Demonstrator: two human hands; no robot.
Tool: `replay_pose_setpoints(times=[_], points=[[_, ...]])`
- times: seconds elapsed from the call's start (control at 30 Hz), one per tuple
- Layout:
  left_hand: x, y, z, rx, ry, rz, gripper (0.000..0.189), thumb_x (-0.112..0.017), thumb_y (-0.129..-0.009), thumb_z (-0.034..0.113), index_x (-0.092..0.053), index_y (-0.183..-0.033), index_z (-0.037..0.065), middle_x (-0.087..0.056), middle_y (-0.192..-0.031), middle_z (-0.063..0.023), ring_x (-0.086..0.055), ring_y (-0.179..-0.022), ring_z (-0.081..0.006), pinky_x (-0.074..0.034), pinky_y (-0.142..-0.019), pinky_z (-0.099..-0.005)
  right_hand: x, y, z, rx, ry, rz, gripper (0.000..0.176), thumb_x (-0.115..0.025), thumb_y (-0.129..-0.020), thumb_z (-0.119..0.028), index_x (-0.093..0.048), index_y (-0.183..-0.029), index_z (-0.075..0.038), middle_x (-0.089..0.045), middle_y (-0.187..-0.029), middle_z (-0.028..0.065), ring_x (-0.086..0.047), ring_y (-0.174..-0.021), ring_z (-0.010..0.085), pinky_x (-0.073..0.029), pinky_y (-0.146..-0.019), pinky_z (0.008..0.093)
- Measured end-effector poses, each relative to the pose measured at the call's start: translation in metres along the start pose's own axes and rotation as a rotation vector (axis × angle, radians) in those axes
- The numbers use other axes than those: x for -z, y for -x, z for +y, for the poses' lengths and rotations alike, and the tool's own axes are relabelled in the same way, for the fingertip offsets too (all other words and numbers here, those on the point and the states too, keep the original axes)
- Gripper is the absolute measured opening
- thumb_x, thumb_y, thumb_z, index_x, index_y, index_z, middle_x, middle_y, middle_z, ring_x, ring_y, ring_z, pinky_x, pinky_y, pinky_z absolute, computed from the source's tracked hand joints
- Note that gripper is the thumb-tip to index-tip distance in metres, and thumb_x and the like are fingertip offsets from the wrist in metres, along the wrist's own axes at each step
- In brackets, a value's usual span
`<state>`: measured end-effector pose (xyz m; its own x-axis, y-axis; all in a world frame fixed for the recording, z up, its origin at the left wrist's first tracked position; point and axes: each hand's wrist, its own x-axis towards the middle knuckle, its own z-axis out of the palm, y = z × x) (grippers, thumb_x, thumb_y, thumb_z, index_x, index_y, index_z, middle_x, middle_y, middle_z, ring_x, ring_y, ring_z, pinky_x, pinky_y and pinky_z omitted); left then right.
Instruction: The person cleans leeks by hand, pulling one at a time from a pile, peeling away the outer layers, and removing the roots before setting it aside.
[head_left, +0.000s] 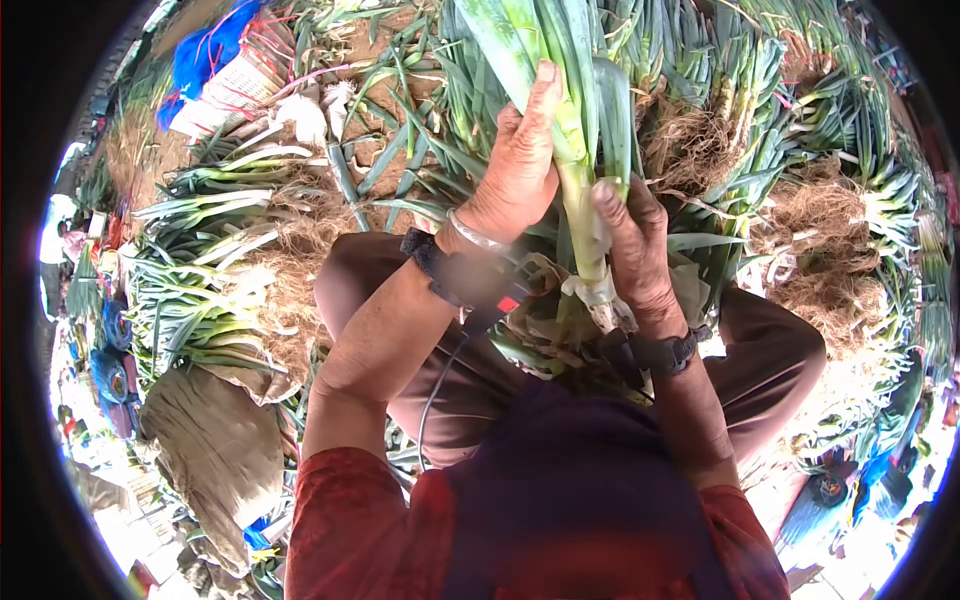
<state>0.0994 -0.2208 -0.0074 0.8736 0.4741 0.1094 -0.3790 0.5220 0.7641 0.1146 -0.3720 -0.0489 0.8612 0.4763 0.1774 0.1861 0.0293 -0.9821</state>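
A leek (pixel 578 200) stands upright before me, green leaves at the top and white root end low, near my lap. My left hand (pixel 520 160) is wrapped round its upper shank, the thumb lying along the leaves. Lower down, on the other side, my right hand (pixel 642 245) pinches a green outer leaf (pixel 613 115) between thumb and fingers. That leaf stands a little apart from the shank. Pale, torn skin (pixel 600 295) hangs about the root end. The right fingertips are partly hidden behind the leaf.
Leeks with roots (pixel 290 260) lie in a row on the left. More rooted bundles (pixel 820 240) lie on the right, others (pixel 700 130) ahead. A brown cloth (pixel 215 440) lies lower left; a blue bag (pixel 205 55) is upper left. A cable (pixel 432 400) crosses my leg.
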Motion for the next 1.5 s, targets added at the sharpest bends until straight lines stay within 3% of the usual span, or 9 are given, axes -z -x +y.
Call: replay_pose_setpoints(times=[0.1, 0.2, 0.5, 0.73, 0.97, 1.03, 1.2, 1.33, 1.5], points=[[-0.001, 0.001, -0.001, 0.000, 0.004, -0.004, 0.043, -0.069, -0.091, 0.040, -0.061, -0.114, 0.004, -0.065, -0.097, -0.0047, -0.061, -0.081, -0.0132, -0.052, -0.071, -0.0308, -0.003, -0.001, -0.016, 0.332, 0.561, 0.026, 0.025, -0.069, -0.090, -0.014, -0.061, -0.108, 0.001, -0.066, -0.087, 0.0161, -0.065, -0.073, 0.0225, -0.050, -0.068, 0.0317], [0.001, 0.002, 0.002, 0.002, 0.012, 0.000, 0.043, -0.068, -0.092, 0.040, -0.061, -0.114, 0.004, -0.065, -0.097, -0.0045, -0.061, -0.082, -0.0131, -0.052, -0.072, -0.0308, -0.004, -0.002, -0.026, 0.355, 0.643, 0.001, 0.019, -0.068, -0.088, -0.008, -0.061, -0.103, 0.002, -0.065, -0.081, 0.0166, -0.064, -0.065, 0.0266, -0.050, -0.063, 0.0322], [0.000, 0.004, 0.003, -0.003, 0.024, -0.003, 0.043, -0.065, -0.094, 0.042, -0.062, -0.115, 0.005, -0.065, -0.098, -0.0039, -0.062, -0.085, -0.0127, -0.052, -0.075, -0.0309, -0.012, 0.005, -0.042, 0.239, 0.358, 0.013, 0.019, -0.069, -0.087, -0.009, -0.059, -0.099, 0.002, -0.063, -0.079, 0.0177, -0.059, -0.062, 0.0190, -0.049, -0.060, 0.0321], [0.000, 0.007, 0.004, 0.001, 0.037, -0.010, 0.042, -0.062, -0.095, 0.043, -0.062, -0.115, 0.006, -0.066, -0.099, -0.0035, -0.062, -0.088, -0.0124, -0.052, -0.078, -0.0309, -0.009, 0.000, -0.037, 0.335, 0.564, 0.001, 0.015, -0.065, -0.085, -0.004, -0.058, -0.097, 0.003, -0.062, -0.074, 0.0161, -0.058, -0.059, 0.0209, -0.049, -0.060, 0.0318], [0.000, 0.010, 0.007, 0.058, 0.108, -0.027, 0.042, -0.060, -0.097, 0.044, -0.062, -0.116, 0.007, -0.066, -0.099, -0.0031, -0.062, -0.090, -0.0121, -0.052, -0.081, -0.0309, 0.013, -0.014, 0.009, 0.129, 0.524, -0.080, 0.019, -0.060, -0.089, -0.003, -0.062, -0.106, 0.005, -0.069, -0.084, 0.0078, -0.060, -0.071, 0.0102, -0.051, -0.065, 0.0305], [-0.003, 0.011, 0.006, 0.074, 0.128, -0.035, 0.042, -0.060, -0.097, 0.045, -0.062, -0.116, 0.007, -0.066, -0.100, -0.0029, -0.062, -0.091, -0.0120, -0.051, -0.082, -0.0309, 0.015, -0.015, 0.073, -0.044, 0.255, -0.010, 0.018, -0.059, -0.091, -0.002, -0.063, -0.106, 0.006, -0.069, -0.086, 0.0084, -0.062, -0.072, 0.0115, -0.052, -0.065, 0.0309], [-0.006, 0.013, -0.008, -0.041, 0.033, -0.164, 0.050, -0.054, -0.098, 0.050, -0.061, -0.119, 0.005, -0.066, -0.092, -0.0051, -0.061, -0.082, -0.0134, -0.051, -0.076, -0.0292, 0.004, -0.015, 0.056, -0.819, -0.412, 0.148, 0.022, -0.054, -0.098, -0.011, -0.064, -0.105, 0.006, -0.068, -0.090, 0.0117, -0.066, -0.071, 0.0198, -0.055, -0.063, 0.0344], [-0.007, 0.005, 0.010, 0.012, 0.059, -0.143, 0.059, -0.047, -0.099, 0.057, -0.060, -0.118, 0.003, -0.066, -0.087, -0.0069, -0.059, -0.073, -0.0137, -0.049, -0.068, -0.0271, 0.017, -0.008, 0.091, -0.601, -0.268, -0.067, 0.033, -0.055, -0.097, -0.021, -0.061, -0.117, 0.004, -0.068, -0.101, 0.0153, -0.068, -0.088, 0.0262, -0.056, -0.076, 0.0383], [-0.008, 0.007, 0.014, 0.078, 0.029, -0.133, 0.060, -0.045, -0.099, 0.058, -0.059, -0.116, 0.002, -0.065, -0.084, -0.0104, -0.059, -0.066, -0.0152, -0.049, -0.060, -0.0269, 0.022, 0.015, 0.062, 0.056, 0.392, -0.164, 0.036, -0.061, -0.090, -0.019, -0.061, -0.119, 0.002, -0.067, -0.107, 0.0151, -0.066, -0.095, 0.0300, -0.053, -0.082, 0.0382]])
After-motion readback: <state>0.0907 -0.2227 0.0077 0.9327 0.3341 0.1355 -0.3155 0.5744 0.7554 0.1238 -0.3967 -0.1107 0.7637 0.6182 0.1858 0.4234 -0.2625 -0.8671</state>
